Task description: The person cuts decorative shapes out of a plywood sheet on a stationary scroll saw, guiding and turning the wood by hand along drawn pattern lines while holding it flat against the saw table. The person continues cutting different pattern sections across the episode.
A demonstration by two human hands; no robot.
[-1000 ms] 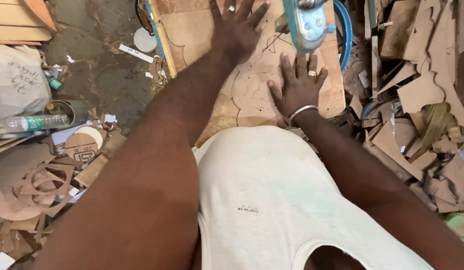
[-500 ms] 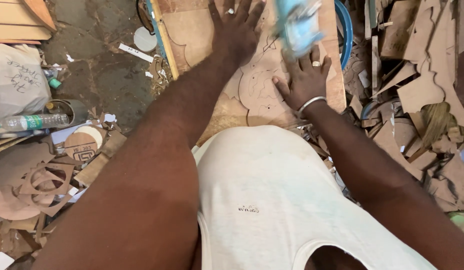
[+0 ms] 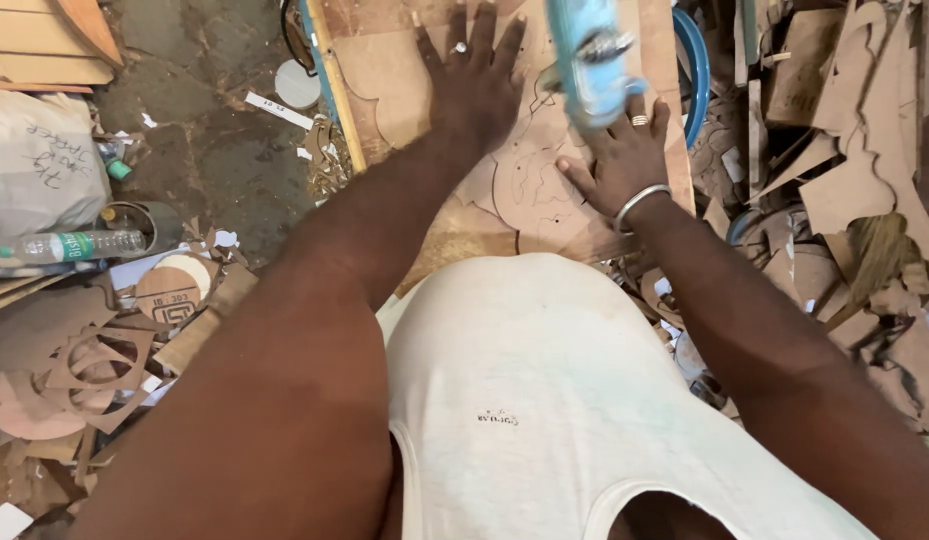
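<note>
A thin brown board (image 3: 385,60) marked with curved cutting lines is pinned flat under both hands. It is judged stiff, light and brittle along the cuts, best pressed beside them. The left hand (image 3: 475,85) is spread wide, palm down. The right hand (image 3: 625,160) lies flat just below a blurred light-blue tool (image 3: 590,60).
</note>
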